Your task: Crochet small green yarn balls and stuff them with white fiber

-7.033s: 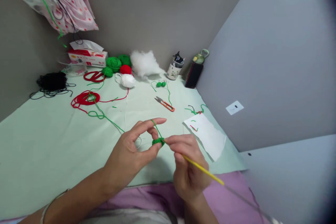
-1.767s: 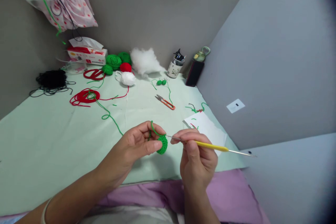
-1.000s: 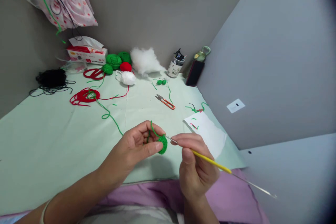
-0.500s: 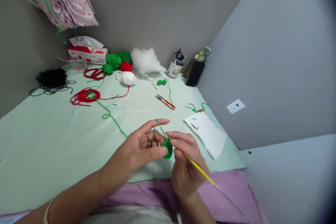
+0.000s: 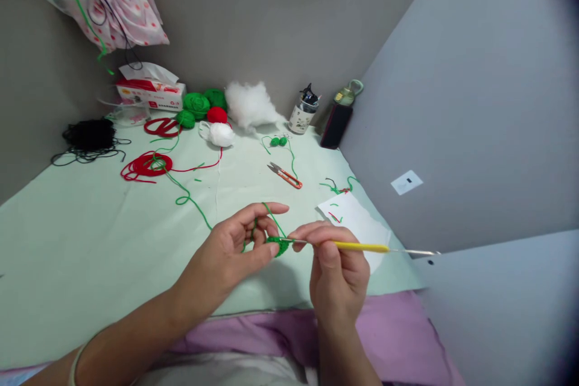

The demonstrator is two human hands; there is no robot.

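Below a grey wall (image 5: pixel 217 30), the pale green tabletop (image 5: pixel 108 259) carries balls of green wool (image 5: pixel 196 106), orange snips (image 5: pixel 286 176) and a torn white paper (image 5: pixel 362 229). Over its near edge, the left hand (image 5: pixel 233 247) pinches a small green crochet piece (image 5: pixel 281 247) between thumb and bent fingers, green yarn (image 5: pixel 274 218) running over its outstretched index finger. The right hand's (image 5: pixel 338 274) fingers are closed around a yellow-handled hook (image 5: pixel 362 246), its left end against the piece.

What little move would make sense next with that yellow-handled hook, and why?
Perhaps the right hand could use the yellow-handled hook to catch the green yarn: the hook's front end is at the green crocheted piece pinched by the left hand, and the yarn runs straight from that hand's raised index finger down to it.
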